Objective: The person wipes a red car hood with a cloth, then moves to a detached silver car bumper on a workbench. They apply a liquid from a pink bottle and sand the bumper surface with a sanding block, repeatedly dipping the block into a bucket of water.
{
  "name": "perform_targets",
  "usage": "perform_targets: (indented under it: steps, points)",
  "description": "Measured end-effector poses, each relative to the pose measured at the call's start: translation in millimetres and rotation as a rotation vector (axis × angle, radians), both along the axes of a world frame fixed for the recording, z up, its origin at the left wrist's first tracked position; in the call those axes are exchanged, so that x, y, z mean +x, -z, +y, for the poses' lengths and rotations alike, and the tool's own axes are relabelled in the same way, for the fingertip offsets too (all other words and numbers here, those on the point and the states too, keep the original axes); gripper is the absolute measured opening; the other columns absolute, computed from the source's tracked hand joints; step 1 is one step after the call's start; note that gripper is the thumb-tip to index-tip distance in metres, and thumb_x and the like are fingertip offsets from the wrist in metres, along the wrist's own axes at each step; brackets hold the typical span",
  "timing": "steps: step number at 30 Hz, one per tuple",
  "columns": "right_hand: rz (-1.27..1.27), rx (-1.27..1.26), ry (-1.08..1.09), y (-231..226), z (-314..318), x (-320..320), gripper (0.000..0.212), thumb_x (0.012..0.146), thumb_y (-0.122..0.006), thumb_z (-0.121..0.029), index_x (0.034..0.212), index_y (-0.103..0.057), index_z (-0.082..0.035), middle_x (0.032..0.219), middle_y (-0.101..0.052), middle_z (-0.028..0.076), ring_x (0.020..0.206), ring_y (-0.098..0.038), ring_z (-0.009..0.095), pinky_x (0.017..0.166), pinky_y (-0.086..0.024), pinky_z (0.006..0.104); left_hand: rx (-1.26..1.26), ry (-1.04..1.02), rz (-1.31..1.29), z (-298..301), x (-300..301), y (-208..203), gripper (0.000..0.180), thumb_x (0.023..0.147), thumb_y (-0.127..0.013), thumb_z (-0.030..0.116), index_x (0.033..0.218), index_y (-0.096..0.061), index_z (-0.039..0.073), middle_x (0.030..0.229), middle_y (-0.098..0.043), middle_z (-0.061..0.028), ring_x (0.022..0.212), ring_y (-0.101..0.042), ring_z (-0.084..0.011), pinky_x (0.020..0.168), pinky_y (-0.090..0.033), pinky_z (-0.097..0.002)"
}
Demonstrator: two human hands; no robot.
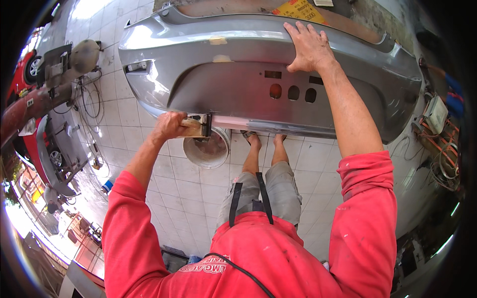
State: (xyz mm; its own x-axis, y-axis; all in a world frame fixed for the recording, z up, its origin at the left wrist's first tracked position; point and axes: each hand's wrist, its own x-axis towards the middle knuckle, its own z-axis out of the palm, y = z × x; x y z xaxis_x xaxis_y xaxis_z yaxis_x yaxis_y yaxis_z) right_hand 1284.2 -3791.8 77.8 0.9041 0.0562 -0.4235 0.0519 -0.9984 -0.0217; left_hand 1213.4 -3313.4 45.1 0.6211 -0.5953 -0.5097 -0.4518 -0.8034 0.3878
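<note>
1. Head view, item one: grey bumper (208, 94), one, long and curved, lying crosswise in front of me, above the tiled floor (191, 198).
2. My left hand (170, 125), one, fingers wrapped round a beige block (193, 127) with a dark end, gripping it at the bumper's lower edge, left of the middle.
3. My right hand (310, 49), one, holding nothing; fingers spread, laid against the bumper's upper part, right of the middle.
4. Pale patches, two, on the bumper: the upper patch (217, 40) near the top edge, the lower patch (222, 58) just beneath it.
5. Oval openings, three, in a row on the bumper's recessed panel, below my right hand; the middle opening (293, 93) is dark.
6. Whitish bucket (201, 161), one, on the floor below the block, partly hidden by it; contents unclear.
7. Yellow sheet (298, 11), one, printed, behind the bumper's upper edge, beyond my right fingertips.
8. Dark sandal (248, 133), one, on my left foot, right of the bucket.
9. Orange hoses (447, 159), bundled, at far right.
</note>
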Motion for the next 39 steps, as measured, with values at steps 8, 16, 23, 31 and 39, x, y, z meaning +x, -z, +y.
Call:
perform_targets:
  steps: [8,16,23,31,39]
  points:
    - [0.011,-0.001,0.006,1.5,1.0,0.7,0.127,0.062,-0.096,-0.039,0.169,-0.03,-0.024,0.172,-0.037,0.016,0.157,-0.037,0.04,0.126,-0.033,0.0653,-0.013,0.161,0.089,-166.1,-27.3,11.1,0.033,0.09,-0.074,0.042,0.086,-0.077,0.009,0.081,-0.075,-0.0214,0.079,-0.076,-0.0412,0.073,-0.061,-0.052]
    - [0.018,0.001,0.02,-0.1,0.7,-1.4,0.124,0.062,-0.098,-0.043,0.167,-0.035,-0.024,0.168,-0.042,0.015,0.155,-0.04,0.039,0.124,-0.034,0.0664,0.129,0.089,0.095,-55.0,0.6,0.3,0.039,0.086,-0.079,0.048,0.088,-0.079,0.009,0.08,-0.076,-0.02,0.078,-0.076,-0.0402,0.072,-0.06,-0.0516]
    - [0.0,0.008,-0.005,-5.0,0.6,0.8,0.125,0.063,-0.098,-0.045,0.167,-0.035,-0.021,0.167,-0.042,0.016,0.155,-0.039,0.041,0.124,-0.034,0.0666,0.032,0.095,0.058,-170.3,-44.0,9.3,0.039,0.088,-0.077,0.048,0.088,-0.078,0.009,0.083,-0.076,-0.021,0.083,-0.076,-0.0418,0.074,-0.06,-0.0524]
    - [0.034,0.013,0.01,-6.2,4.9,-2.6,0.124,0.063,-0.099,-0.043,0.167,-0.035,-0.021,0.166,-0.043,0.017,0.155,-0.04,0.042,0.123,-0.035,0.0675,0.144,0.04,0.043,-54.6,-14.7,3.8,0.04,0.083,-0.083,0.049,0.091,-0.078,0.01,0.081,-0.076,-0.0198,0.08,-0.076,-0.041,0.072,-0.06,-0.0528]
    - [0.071,0.013,0.013,-13.0,2.1,-0.8,0.129,0.062,-0.097,-0.041,0.17,-0.029,-0.022,0.171,-0.037,0.016,0.158,-0.036,0.039,0.125,-0.034,0.0642,0.044,0.08,0.03,-146.9,-46.5,17.9,0.033,0.086,-0.078,0.04,0.092,-0.078,0.008,0.086,-0.076,-0.0216,0.084,-0.075,-0.0432,0.077,-0.06,-0.0537]
